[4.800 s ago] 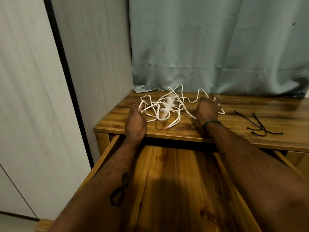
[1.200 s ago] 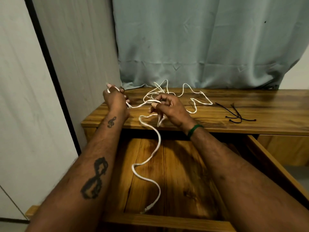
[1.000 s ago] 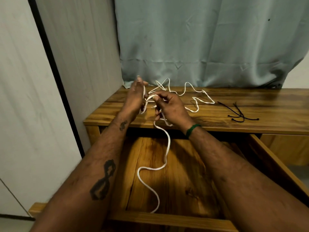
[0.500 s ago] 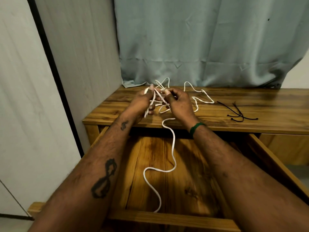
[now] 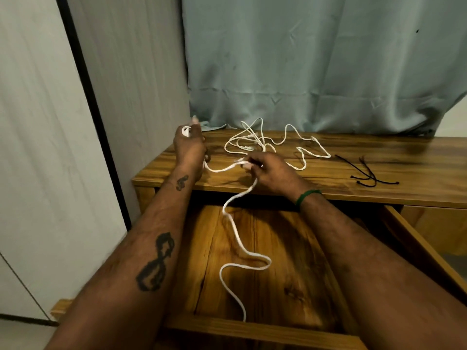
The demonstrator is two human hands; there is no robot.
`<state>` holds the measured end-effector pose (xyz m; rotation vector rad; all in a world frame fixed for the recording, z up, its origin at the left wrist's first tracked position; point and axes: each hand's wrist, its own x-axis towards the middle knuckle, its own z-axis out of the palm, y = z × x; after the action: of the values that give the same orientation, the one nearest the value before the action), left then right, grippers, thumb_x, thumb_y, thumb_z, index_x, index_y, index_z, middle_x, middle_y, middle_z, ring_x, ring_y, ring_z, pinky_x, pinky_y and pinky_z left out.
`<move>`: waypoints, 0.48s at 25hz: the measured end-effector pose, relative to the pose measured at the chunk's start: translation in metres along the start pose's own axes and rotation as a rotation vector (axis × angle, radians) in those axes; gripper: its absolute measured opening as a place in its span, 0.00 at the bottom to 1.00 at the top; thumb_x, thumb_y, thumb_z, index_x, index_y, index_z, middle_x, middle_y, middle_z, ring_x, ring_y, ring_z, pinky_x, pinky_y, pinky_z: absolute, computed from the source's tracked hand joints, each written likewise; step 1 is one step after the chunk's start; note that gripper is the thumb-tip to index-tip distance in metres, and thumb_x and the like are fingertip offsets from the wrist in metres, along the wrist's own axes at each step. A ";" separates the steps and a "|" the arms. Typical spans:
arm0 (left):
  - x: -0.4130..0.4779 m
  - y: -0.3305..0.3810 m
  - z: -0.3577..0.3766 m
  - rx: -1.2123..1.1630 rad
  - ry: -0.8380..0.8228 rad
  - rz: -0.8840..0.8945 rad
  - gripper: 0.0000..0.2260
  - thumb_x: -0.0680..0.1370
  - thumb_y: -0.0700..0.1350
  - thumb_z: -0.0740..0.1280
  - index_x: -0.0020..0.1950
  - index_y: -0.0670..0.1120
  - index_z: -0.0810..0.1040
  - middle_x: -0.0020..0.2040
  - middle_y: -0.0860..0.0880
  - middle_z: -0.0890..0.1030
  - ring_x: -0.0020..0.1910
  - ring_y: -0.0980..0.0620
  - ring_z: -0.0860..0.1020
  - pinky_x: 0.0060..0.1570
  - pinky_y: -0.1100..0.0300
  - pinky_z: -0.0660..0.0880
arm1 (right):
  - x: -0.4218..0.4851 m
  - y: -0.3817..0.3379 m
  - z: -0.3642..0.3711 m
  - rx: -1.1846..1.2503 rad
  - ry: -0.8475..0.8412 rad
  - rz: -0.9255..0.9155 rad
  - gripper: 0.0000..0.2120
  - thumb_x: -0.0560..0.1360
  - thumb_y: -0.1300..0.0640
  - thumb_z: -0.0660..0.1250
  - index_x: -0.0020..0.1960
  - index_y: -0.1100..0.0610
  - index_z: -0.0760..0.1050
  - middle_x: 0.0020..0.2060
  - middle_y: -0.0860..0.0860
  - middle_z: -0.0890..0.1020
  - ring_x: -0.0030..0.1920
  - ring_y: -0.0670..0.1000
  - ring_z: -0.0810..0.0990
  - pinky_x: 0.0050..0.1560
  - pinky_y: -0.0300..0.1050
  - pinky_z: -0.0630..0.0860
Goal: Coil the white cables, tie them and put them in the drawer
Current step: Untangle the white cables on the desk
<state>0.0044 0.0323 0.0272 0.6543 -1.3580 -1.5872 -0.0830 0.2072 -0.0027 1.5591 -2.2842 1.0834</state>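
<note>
the left hand [image 5: 190,147] is closed around a few small loops of white cable [image 5: 233,218], held up near the back left corner of the table [image 5: 379,195]. a short span of that cable runs across to the right hand [image 5: 270,170], whose fingers are pinched together on it just above the table's front edge. from there the loose tail drops down into the open drawer [image 5: 283,274] and snakes along its bottom toward the front rail. the rest of the white cables [image 5: 267,145] lie tangled on the table behind the hands, and the black ties [image 5: 366,173] rest well to the right. this looks like the early coiling step. the next move seems to call for feeding the slack into another loop on the left hand, pulling the tail up without snagging the tangle.
</note>
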 end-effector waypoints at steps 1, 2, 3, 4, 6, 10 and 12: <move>-0.005 -0.001 0.001 0.116 -0.069 0.024 0.22 0.82 0.63 0.59 0.55 0.45 0.77 0.36 0.48 0.74 0.23 0.55 0.68 0.22 0.65 0.66 | 0.003 -0.003 0.002 0.158 0.076 0.007 0.06 0.80 0.57 0.67 0.53 0.54 0.81 0.40 0.50 0.83 0.39 0.50 0.81 0.43 0.41 0.79; -0.013 0.000 0.003 0.169 -0.191 0.007 0.25 0.81 0.67 0.56 0.53 0.47 0.79 0.36 0.48 0.74 0.25 0.54 0.67 0.23 0.65 0.64 | 0.005 -0.007 0.003 0.286 0.152 -0.010 0.06 0.80 0.58 0.68 0.53 0.55 0.83 0.40 0.51 0.83 0.34 0.48 0.81 0.39 0.42 0.80; -0.022 0.001 0.004 0.160 -0.360 -0.034 0.28 0.79 0.71 0.55 0.49 0.49 0.80 0.36 0.48 0.74 0.25 0.54 0.66 0.25 0.66 0.62 | 0.006 -0.013 0.004 0.362 0.225 -0.043 0.06 0.79 0.58 0.69 0.53 0.55 0.83 0.41 0.51 0.84 0.32 0.47 0.80 0.36 0.43 0.80; -0.032 0.003 0.006 0.136 -0.540 -0.063 0.31 0.76 0.74 0.54 0.43 0.50 0.82 0.34 0.49 0.74 0.24 0.54 0.66 0.26 0.66 0.59 | 0.007 -0.018 0.006 0.388 0.294 -0.069 0.05 0.78 0.57 0.70 0.52 0.54 0.83 0.43 0.50 0.83 0.32 0.46 0.80 0.34 0.44 0.79; -0.042 -0.001 0.011 0.110 -0.834 -0.091 0.34 0.69 0.78 0.53 0.39 0.50 0.82 0.29 0.52 0.72 0.23 0.55 0.64 0.27 0.64 0.55 | 0.008 -0.023 0.007 0.326 0.454 -0.058 0.04 0.75 0.54 0.72 0.49 0.52 0.78 0.41 0.47 0.80 0.37 0.47 0.80 0.35 0.45 0.78; -0.042 -0.011 0.016 0.168 -1.074 -0.070 0.25 0.73 0.67 0.70 0.56 0.48 0.72 0.32 0.51 0.73 0.24 0.58 0.63 0.24 0.69 0.59 | 0.011 -0.012 0.006 0.292 0.621 0.125 0.10 0.71 0.55 0.71 0.40 0.57 0.70 0.35 0.53 0.78 0.34 0.56 0.79 0.31 0.54 0.78; -0.045 -0.011 0.019 0.195 -1.031 -0.023 0.11 0.81 0.55 0.67 0.49 0.47 0.73 0.31 0.51 0.73 0.24 0.58 0.64 0.24 0.67 0.61 | 0.013 -0.006 0.008 0.373 0.613 0.207 0.09 0.73 0.57 0.68 0.38 0.61 0.72 0.32 0.57 0.79 0.31 0.58 0.78 0.30 0.57 0.78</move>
<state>0.0044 0.0803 0.0146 -0.1142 -2.2550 -1.9049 -0.0813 0.1915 0.0011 0.8955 -1.9086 1.8208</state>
